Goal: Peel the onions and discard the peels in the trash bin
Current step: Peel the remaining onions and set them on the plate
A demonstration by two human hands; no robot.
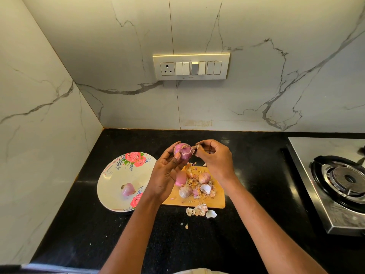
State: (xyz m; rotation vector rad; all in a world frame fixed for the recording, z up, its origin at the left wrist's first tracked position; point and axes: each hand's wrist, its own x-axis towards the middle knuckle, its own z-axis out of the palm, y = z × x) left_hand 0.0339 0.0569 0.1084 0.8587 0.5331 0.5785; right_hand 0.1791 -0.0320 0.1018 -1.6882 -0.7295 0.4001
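My left hand (167, 171) holds a purple onion (183, 150) above the wooden cutting board (218, 200), fingers curled round it. My right hand (214, 157) pinches a strip of dry peel (194, 147) at the onion's right side. On the board lie two unpeeled onions (185, 191) (204, 177), one peeled pink onion (180, 179) and loose peels (206, 189). More peels (199, 211) lie on the counter just in front of the board. A peeled onion (128, 189) sits on the floral plate (118, 175) at the left. No trash bin is in view.
The black counter (256, 184) ends at marble walls behind and at the left. A steel gas stove (335, 180) stands at the right. A switch panel (191, 66) is on the back wall.
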